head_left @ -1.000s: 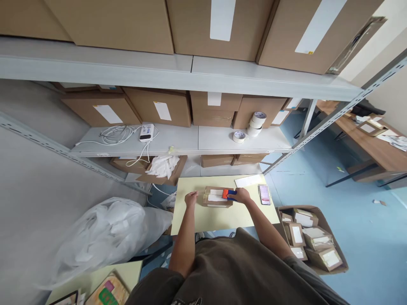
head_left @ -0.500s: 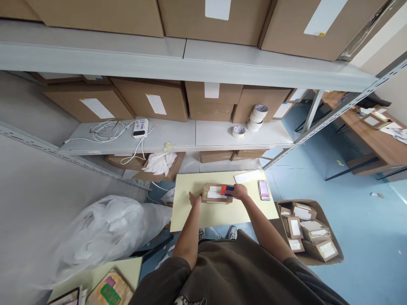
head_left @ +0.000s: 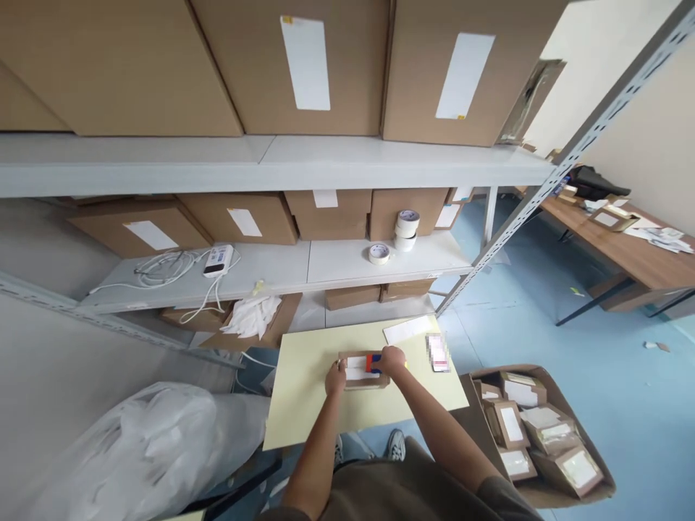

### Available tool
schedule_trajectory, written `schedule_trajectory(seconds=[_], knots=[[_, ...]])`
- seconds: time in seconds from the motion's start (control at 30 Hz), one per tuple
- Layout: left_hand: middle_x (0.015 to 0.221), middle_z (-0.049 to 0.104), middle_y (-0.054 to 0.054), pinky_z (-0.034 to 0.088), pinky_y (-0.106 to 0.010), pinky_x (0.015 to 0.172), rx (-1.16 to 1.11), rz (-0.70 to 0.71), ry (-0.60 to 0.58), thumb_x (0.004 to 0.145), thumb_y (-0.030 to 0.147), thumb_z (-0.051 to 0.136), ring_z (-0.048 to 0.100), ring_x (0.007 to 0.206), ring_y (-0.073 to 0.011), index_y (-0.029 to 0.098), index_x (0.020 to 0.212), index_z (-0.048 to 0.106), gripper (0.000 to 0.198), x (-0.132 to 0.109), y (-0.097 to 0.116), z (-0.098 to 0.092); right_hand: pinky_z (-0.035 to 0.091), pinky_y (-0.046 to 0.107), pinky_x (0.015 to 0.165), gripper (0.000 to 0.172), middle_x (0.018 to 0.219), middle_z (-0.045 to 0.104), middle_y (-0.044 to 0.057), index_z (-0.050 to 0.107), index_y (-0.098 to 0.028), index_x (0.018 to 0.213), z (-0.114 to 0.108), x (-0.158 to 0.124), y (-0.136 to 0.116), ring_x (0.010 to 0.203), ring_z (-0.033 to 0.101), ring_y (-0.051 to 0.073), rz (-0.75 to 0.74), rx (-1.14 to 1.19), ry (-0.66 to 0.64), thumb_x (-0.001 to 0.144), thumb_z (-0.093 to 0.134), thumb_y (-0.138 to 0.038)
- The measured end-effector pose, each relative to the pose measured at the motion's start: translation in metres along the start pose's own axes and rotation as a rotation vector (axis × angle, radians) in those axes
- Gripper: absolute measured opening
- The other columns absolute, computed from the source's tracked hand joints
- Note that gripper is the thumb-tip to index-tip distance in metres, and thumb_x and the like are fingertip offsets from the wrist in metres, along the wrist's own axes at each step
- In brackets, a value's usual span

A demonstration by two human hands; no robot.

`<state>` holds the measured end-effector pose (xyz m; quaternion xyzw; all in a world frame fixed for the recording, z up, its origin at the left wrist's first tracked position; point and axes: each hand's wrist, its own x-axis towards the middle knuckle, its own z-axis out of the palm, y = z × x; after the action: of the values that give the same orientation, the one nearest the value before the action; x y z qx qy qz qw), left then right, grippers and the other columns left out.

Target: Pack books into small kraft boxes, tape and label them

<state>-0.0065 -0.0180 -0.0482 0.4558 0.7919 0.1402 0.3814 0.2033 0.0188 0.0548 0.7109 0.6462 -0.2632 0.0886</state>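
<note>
A small cardboard box (head_left: 369, 383) with white on its top face lies on the pale yellow table (head_left: 304, 405). My left hand (head_left: 335, 378) grips the box's left end, fingers closed over its edge. My right hand (head_left: 392, 360) is closed around a blue and red hand tool (head_left: 372, 363), held low over the right half of the box. The tool's exact kind is too small to make out, and my fingers cover part of it. Right of that hand lie a white strip (head_left: 407, 330) and a phone-sized pinkish item (head_left: 437, 352), partly blurred out.
A shelf rack (head_left: 260, 271) with cartons stands beyond the table. White tape rolls (head_left: 378, 253) and a white power strip (head_left: 218, 260) lie on it. At right, a large open carton (head_left: 591, 492) holds several small boxes. A full plastic bag (head_left: 163, 449) sits at left.
My view has tilted up and shifted right. My left hand has come from beside the box onto its left end, and the tool in my right hand is now lower in the picture.
</note>
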Motion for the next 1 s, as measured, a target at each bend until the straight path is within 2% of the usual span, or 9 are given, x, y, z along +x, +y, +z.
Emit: schedule_trajectory(seconds=[0.07, 0.17, 0.27, 0.4, 0.5, 0.7, 0.77, 0.87, 1.0], knots=[[0.121, 0.078, -0.014, 0.054, -0.041, 0.089, 0.035, -0.035, 0.042, 0.106, 0.049, 0.031, 0.074, 0.113, -0.0338, 0.027, 0.117, 0.071, 0.047, -0.007, -0.001, 0.008, 0.058, 0.043, 0.090, 0.044, 0.115, 0.078, 0.022, 0.080, -0.019, 0.106, 0.002, 0.002, 0.001, 0.110, 0.075, 0.039, -0.021, 0.005, 0.014, 0.069, 0.088, -0.041], [0.120, 0.079, -0.013, 0.055, -0.044, 0.090, 0.086, -0.046, 0.054, 0.106, 0.050, 0.030, 0.074, 0.114, -0.0344, 0.031, 0.120, 0.070, 0.047, -0.011, 0.002, 0.011, 0.059, 0.045, 0.088, 0.043, 0.111, 0.079, 0.023, 0.080, -0.018, 0.102, 0.001, 0.005, 0.004, 0.108, 0.076, 0.040, -0.026, 0.040, 0.016, 0.065, 0.090, -0.038], [0.119, 0.079, -0.012, 0.056, -0.043, 0.088, 0.106, -0.050, 0.056, 0.106, 0.050, 0.034, 0.075, 0.112, -0.0336, 0.031, 0.123, 0.070, 0.044, -0.010, 0.008, 0.009, 0.060, 0.043, 0.086, 0.044, 0.108, 0.080, 0.020, 0.081, -0.019, 0.099, -0.004, 0.003, 0.011, 0.106, 0.077, 0.039, -0.017, 0.063, 0.013, 0.062, 0.091, -0.041], [0.123, 0.078, -0.012, 0.056, -0.038, 0.088, 0.086, -0.042, 0.029, 0.108, 0.052, 0.028, 0.074, 0.113, -0.0296, 0.026, 0.129, 0.066, 0.051, -0.005, 0.011, 0.010, 0.058, 0.036, 0.087, 0.045, 0.111, 0.080, 0.015, 0.080, -0.020, 0.101, -0.008, -0.007, 0.026, 0.107, 0.076, 0.033, -0.013, 0.005, 0.002, 0.069, 0.087, -0.050], [0.124, 0.078, -0.011, 0.055, -0.037, 0.087, 0.080, -0.025, 0.013, 0.108, 0.053, 0.028, 0.074, 0.114, -0.0289, 0.025, 0.131, 0.065, 0.052, -0.002, 0.010, 0.012, 0.058, 0.036, 0.086, 0.047, 0.111, 0.079, 0.016, 0.079, -0.019, 0.103, -0.014, -0.017, 0.052, 0.106, 0.076, 0.033, 0.029, -0.033, 0.015, 0.072, 0.084, -0.054], [0.121, 0.079, -0.013, 0.055, -0.037, 0.084, 0.077, 0.008, -0.008, 0.108, 0.052, 0.030, 0.074, 0.112, -0.0304, 0.023, 0.126, 0.067, 0.051, 0.000, 0.008, 0.006, 0.055, 0.036, 0.082, 0.054, 0.115, 0.077, 0.020, 0.077, -0.016, 0.107, -0.035, -0.035, 0.134, 0.109, 0.074, 0.036, 0.219, -0.046, 0.049, 0.073, 0.084, -0.057], [0.118, 0.079, -0.013, 0.055, -0.036, 0.083, 0.061, 0.021, -0.011, 0.107, 0.052, 0.032, 0.075, 0.110, -0.0306, 0.023, 0.123, 0.069, 0.050, 0.003, 0.003, 0.002, 0.054, 0.035, 0.080, 0.058, 0.114, 0.078, 0.020, 0.077, -0.016, 0.107, -0.033, -0.041, 0.145, 0.108, 0.075, 0.036, 0.244, -0.021, 0.060, 0.072, 0.084, -0.061], [0.114, 0.080, -0.012, 0.056, -0.035, 0.085, -0.013, 0.063, -0.031, 0.107, 0.051, 0.035, 0.075, 0.109, -0.0303, 0.024, 0.112, 0.073, 0.047, 0.017, -0.012, -0.009, 0.053, 0.034, 0.075, 0.060, 0.109, 0.079, 0.020, 0.077, -0.016, 0.102, -0.023, -0.045, 0.130, 0.102, 0.076, 0.035, 0.268, 0.022, 0.083, 0.071, 0.083, -0.067], [0.111, 0.081, -0.013, 0.056, -0.035, 0.092, -0.081, 0.089, -0.083, 0.104, 0.046, 0.041, 0.074, 0.115, -0.0312, 0.023, 0.096, 0.074, 0.041, 0.044, -0.037, -0.039, 0.050, 0.030, 0.068, 0.058, 0.101, 0.080, 0.017, 0.077, -0.018, 0.092, -0.009, -0.042, 0.068, 0.094, 0.078, 0.032, 0.212, 0.108, 0.078, 0.075, 0.077, -0.073]])
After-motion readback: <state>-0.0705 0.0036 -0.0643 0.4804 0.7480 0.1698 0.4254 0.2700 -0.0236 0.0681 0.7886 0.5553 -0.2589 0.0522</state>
